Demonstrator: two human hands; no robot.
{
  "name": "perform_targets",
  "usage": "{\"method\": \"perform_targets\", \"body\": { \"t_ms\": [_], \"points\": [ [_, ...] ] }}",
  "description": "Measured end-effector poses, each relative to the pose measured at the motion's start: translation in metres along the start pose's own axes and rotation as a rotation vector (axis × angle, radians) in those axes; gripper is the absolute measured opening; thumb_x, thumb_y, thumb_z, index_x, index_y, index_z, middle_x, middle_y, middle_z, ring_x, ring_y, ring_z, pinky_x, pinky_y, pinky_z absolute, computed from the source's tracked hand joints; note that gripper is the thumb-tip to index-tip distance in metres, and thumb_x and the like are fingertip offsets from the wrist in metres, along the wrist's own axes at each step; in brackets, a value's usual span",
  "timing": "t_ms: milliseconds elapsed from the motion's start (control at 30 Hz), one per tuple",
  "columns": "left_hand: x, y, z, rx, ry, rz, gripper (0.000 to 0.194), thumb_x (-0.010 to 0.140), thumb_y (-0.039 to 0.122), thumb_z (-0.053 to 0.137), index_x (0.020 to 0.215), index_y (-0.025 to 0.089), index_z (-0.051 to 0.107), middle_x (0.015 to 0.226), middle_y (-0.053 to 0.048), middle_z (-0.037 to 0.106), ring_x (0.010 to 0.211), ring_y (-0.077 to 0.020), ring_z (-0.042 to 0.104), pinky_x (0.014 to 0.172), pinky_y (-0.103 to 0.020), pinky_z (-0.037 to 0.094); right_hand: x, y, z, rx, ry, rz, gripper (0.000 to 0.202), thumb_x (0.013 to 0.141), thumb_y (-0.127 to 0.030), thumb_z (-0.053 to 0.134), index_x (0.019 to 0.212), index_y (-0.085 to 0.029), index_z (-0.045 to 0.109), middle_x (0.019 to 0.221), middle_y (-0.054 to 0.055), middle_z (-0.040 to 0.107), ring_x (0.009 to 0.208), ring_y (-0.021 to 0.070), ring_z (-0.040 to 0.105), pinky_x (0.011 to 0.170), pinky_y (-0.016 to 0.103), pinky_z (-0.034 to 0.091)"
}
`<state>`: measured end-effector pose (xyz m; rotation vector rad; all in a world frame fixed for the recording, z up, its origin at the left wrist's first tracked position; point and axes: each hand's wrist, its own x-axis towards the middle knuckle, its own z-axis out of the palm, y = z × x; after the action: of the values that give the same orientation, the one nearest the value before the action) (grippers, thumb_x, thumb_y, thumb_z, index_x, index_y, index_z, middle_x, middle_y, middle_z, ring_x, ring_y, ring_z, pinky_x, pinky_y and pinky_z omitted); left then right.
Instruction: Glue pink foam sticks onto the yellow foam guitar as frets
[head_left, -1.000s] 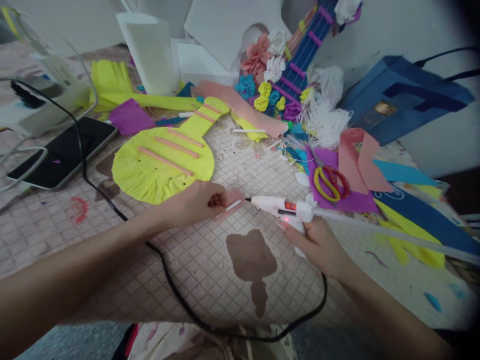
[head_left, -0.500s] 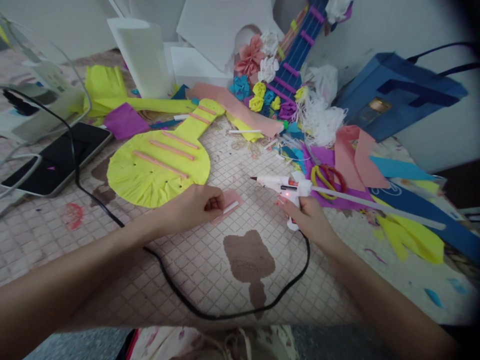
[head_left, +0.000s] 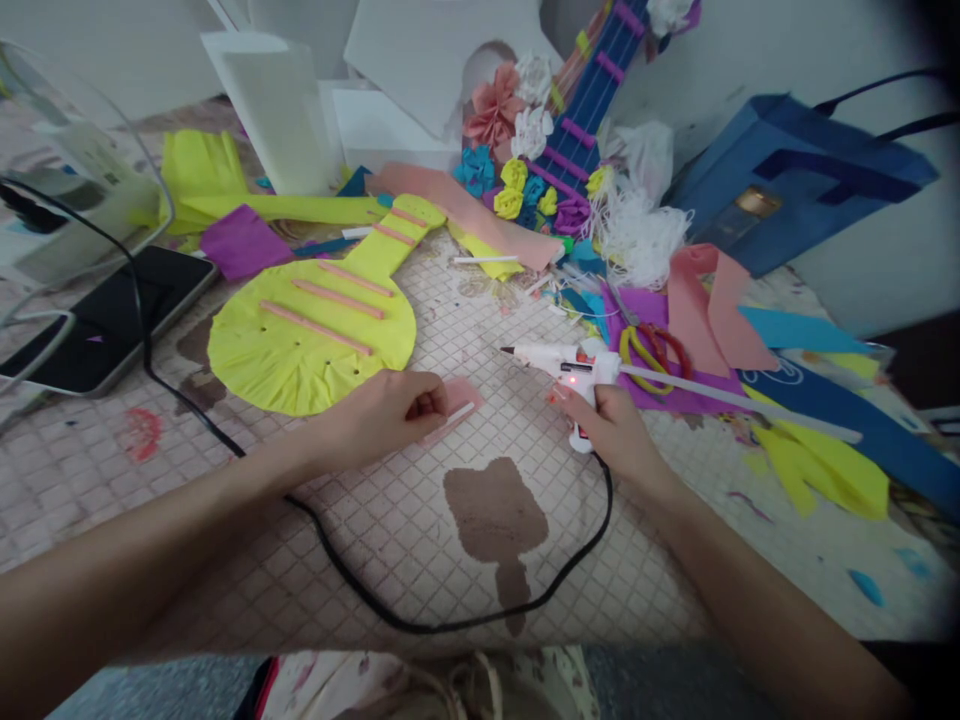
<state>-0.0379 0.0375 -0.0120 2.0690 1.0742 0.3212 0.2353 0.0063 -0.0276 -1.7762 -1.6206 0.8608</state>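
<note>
My left hand (head_left: 401, 412) is closed, its fingertips pinching a small strip of pink crepe paper (head_left: 466, 394) on the table. A thin white stick (head_left: 460, 411) lies along that paper, with its near end hidden by the fingers. To the right, my right hand (head_left: 619, 425) grips a white glue gun (head_left: 551, 357) with its red light lit. The dark nozzle points left, apart from the pink paper, and a long glue stick sticks out of the back. Behind my left hand lies a yellow crepe-covered guitar shape (head_left: 315, 335) with pink sticks across it.
A black cord (head_left: 420, 630) loops between my forearms. Scissors (head_left: 652, 360) rest on purple paper at right. A flower-decorated blue guitar neck (head_left: 592, 105) leans at the back beside a blue bag (head_left: 780, 190). A phone (head_left: 112, 325) and a power strip (head_left: 67, 235) sit at left.
The view has shifted slightly. The glue gun has tilted a little in my right hand, and its long glue stick's rear end has moved left. My left hand stays on the pink paper.
</note>
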Motion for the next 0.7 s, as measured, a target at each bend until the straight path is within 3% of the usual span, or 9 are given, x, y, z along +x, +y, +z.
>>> {"method": "perform_targets", "body": {
  "t_ms": [200, 400, 567, 700],
  "points": [
    [0.000, -0.001, 0.001, 0.018, 0.000, 0.006, 0.009, 0.079, 0.022, 0.051, 0.077, 0.017, 0.057, 0.068, 0.001, 0.061, 0.061, -0.0108, 0.055, 0.056, -0.022, 0.038, 0.003, 0.004, 0.002, -0.008, 0.057, -0.009, 0.040, 0.082, -0.050, 0.052, 0.056, -0.019, 0.046, 0.046, -0.004, 0.037, 0.044, 0.0097, 0.036, 0.039, 0.023, 0.026],
    [0.001, 0.001, 0.004, 0.044, 0.030, -0.012, 0.006, 0.075, 0.019, 0.052, 0.075, 0.017, 0.058, 0.067, 0.002, 0.060, 0.059, -0.0104, 0.054, 0.056, -0.022, 0.038, 0.015, 0.009, 0.000, -0.157, 0.141, -0.118, 0.041, 0.082, -0.049, 0.051, 0.055, -0.019, 0.043, 0.047, -0.004, 0.037, 0.045, 0.0095, 0.033, 0.042, 0.024, 0.024],
    [0.003, 0.001, 0.004, 0.075, 0.026, -0.019, 0.008, 0.073, 0.016, 0.051, 0.076, 0.016, 0.059, 0.066, 0.001, 0.060, 0.059, -0.0102, 0.053, 0.055, -0.022, 0.037, 0.014, 0.013, -0.007, -0.153, 0.057, -0.150, 0.033, 0.085, -0.048, 0.048, 0.076, -0.017, 0.054, 0.061, 0.000, 0.050, 0.054, 0.0129, 0.046, 0.048, 0.025, 0.035],
    [0.003, 0.003, 0.003, 0.073, 0.018, -0.013, 0.006, 0.074, 0.016, 0.052, 0.074, 0.016, 0.057, 0.065, 0.001, 0.059, 0.057, -0.0097, 0.052, 0.054, -0.021, 0.037, 0.003, 0.013, -0.013, -0.042, 0.023, -0.134, 0.031, 0.086, -0.045, 0.050, 0.098, -0.017, 0.053, 0.081, 0.003, 0.056, 0.066, 0.0151, 0.054, 0.059, 0.028, 0.044]
  ]
}}
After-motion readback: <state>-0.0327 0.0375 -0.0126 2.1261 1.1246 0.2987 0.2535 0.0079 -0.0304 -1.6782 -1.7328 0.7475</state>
